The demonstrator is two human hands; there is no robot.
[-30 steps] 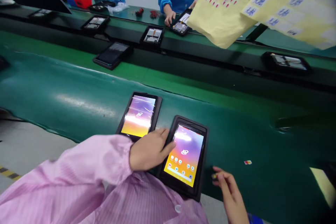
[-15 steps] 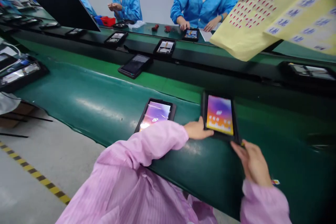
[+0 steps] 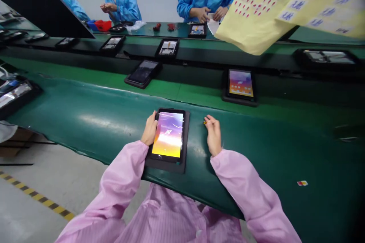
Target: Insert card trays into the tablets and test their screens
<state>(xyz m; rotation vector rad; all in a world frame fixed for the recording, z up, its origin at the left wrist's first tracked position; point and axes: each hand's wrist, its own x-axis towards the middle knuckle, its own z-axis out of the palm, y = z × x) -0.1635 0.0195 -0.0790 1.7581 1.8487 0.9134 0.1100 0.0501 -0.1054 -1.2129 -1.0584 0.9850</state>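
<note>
Directly in front of me, a tablet (image 3: 168,133) with a lit purple-to-yellow screen lies in a dark tray (image 3: 165,165) on the green bench. My left hand (image 3: 149,129) grips its left edge, fingers closed on the side. To the right of the tablet, apart from it, my right hand (image 3: 213,133) hovers with its fingers pinched. Between those fingertips shows a small yellow and dark piece, too small to name. A second lit tablet (image 3: 241,83) rests in its own tray farther back on the right, touched by neither hand.
A dark-screened tablet (image 3: 144,72) lies on the bright green strip. Beyond it stand several opened devices, such as one device (image 3: 168,47) in a tray. Yellow sticker sheets (image 3: 256,15) hang at upper right. A small card (image 3: 302,183) lies right. Co-workers in blue sit opposite.
The second lit tablet has gone from between both hands to the strip farther back. My hands have moved left, the left one onto the nearer tablet.
</note>
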